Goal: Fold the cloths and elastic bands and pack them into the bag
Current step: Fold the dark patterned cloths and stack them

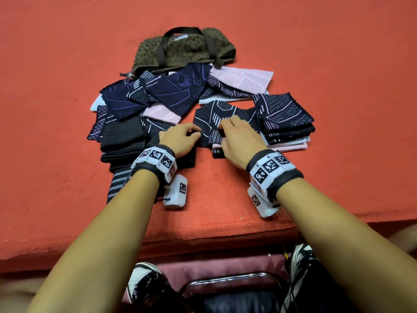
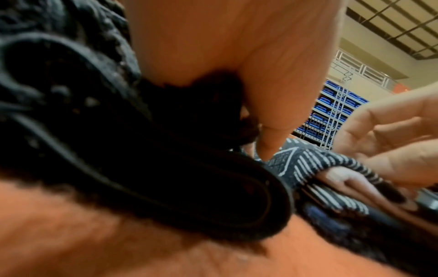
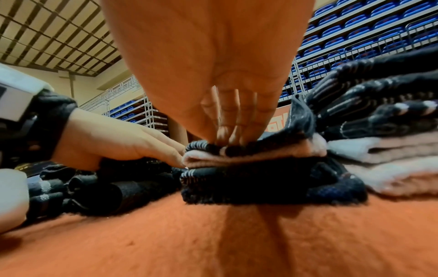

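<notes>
- Between the bag (image 1: 180,49) and my body, on the orange cloth-covered table (image 1: 338,53), I work on one dark patterned cloth (image 1: 222,114), which lies just on my side of the bag.
- Left hand (image 1: 180,137) sits at that cloth's left edge with fingers curled; whether they pinch the edge or only touch it, I cannot tell.
- Right hand (image 1: 240,141) curls over the cloth's near edge, fingers (image 3: 233,120) gathering a fold of striped fabric and pressing it down onto the layers beneath.
- To the right of this cloth stands a stack of folded cloths (image 1: 286,123); to its left lie the dark elastic bands (image 1: 123,136) and, toward the bag, a loose heap of unfolded cloths (image 1: 158,91).
- Judging by this, I am mid-fold on one piece, with packing not yet begun.
- Next, I think, the fold needs squaring and flattening, then a lift onto the stack without letting the layers slip apart.
</notes>
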### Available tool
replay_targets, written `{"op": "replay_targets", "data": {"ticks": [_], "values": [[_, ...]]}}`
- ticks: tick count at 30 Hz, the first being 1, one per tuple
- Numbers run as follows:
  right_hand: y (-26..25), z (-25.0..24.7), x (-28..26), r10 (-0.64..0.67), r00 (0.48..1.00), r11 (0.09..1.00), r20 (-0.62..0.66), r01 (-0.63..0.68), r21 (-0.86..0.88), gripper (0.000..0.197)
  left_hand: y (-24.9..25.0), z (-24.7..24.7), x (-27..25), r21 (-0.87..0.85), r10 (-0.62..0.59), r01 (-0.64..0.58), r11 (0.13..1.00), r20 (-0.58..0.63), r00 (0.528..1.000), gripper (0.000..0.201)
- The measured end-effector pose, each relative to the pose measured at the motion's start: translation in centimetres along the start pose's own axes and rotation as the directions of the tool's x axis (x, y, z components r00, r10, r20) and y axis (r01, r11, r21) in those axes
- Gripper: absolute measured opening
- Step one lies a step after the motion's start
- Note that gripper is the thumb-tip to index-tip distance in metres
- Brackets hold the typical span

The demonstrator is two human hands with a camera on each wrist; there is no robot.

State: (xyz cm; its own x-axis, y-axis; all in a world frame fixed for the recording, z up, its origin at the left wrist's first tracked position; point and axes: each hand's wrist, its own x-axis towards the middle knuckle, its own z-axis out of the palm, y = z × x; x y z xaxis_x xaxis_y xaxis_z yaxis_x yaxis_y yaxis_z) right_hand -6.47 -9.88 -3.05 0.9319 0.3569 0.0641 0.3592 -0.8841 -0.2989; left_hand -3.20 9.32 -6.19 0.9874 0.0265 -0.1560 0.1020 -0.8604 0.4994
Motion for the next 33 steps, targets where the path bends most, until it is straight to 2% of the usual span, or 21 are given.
{"op": "replay_targets", "data": {"ticks": [3, 5, 10, 16, 20, 24, 26, 29, 31, 33], "values": [[0.1, 0.6, 0.2, -0.017, 1.0, 1.0, -0.008, 0.017, 0.006, 0.04, 0.0, 0.1, 0.2, -0.094, -0.035, 0.029, 0.995, -0.068, 0.997, 0.014], [0.1, 0.8, 0.3, -0.028, 0.999, 1.0, 0.034, 0.028, 0.001, 0.048, 0.0, 0.0, 0.3, -0.231, -0.028, 0.008, 0.973, -0.083, 0.996, 0.009], [0.2, 0.9, 0.5, -0.018, 0.994, 0.998, 0.111, 0.025, -0.058, 0.056, 0.5, -0.7, 0.0, -0.511, 0.006, -0.074, 0.856, -0.135, 0.991, 0.015], [-0.2, 1.2, 0.7, 0.008, 0.989, 0.997, 0.149, 0.005, -0.082, 0.048, 1.7, -1.9, -0.2, -0.606, 0.061, -0.189, 0.773, -0.226, 0.972, 0.025], [-0.5, 1.3, 0.7, 0.028, 0.995, 1.0, 0.091, -0.027, -0.013, 0.039, 2.8, -1.9, -0.6, -0.652, 0.083, -0.189, 0.734, -0.19, 0.978, 0.042], [-0.6, 1.8, 0.4, 0.049, 0.999, 0.996, 0.019, -0.051, 0.07, 0.046, 3.2, -1.6, -0.9, -0.675, 0.171, -0.215, 0.706, -0.132, 0.976, 0.079], [-0.6, 1.5, 0.3, 0.06, 0.998, 0.992, 0.025, -0.063, 0.108, 0.042, 3.5, -1.4, -0.9, -0.655, 0.191, -0.213, 0.725, -0.106, 0.976, 0.088], [-0.1, 0.6, 0.4, 0.138, 0.99, 0.957, 0.014, -0.137, 0.255, 0.04, 4.3, -1.0, -1.0, -0.583, 0.209, -0.217, 0.783, -0.082, 0.974, 0.067], [0.2, -0.1, 0.2, 0.192, 0.981, 0.921, -0.005, -0.179, 0.347, 0.05, 4.7, -0.7, -1.0, -0.543, 0.227, -0.228, 0.808, -0.071, 0.971, 0.052], [0.3, -0.8, 0.2, 0.195, 0.98, 0.891, -0.034, -0.163, 0.423, 0.059, 5.0, -0.4, -1.1, -0.525, 0.232, -0.22, 0.822, -0.045, 0.972, 0.047]]}}
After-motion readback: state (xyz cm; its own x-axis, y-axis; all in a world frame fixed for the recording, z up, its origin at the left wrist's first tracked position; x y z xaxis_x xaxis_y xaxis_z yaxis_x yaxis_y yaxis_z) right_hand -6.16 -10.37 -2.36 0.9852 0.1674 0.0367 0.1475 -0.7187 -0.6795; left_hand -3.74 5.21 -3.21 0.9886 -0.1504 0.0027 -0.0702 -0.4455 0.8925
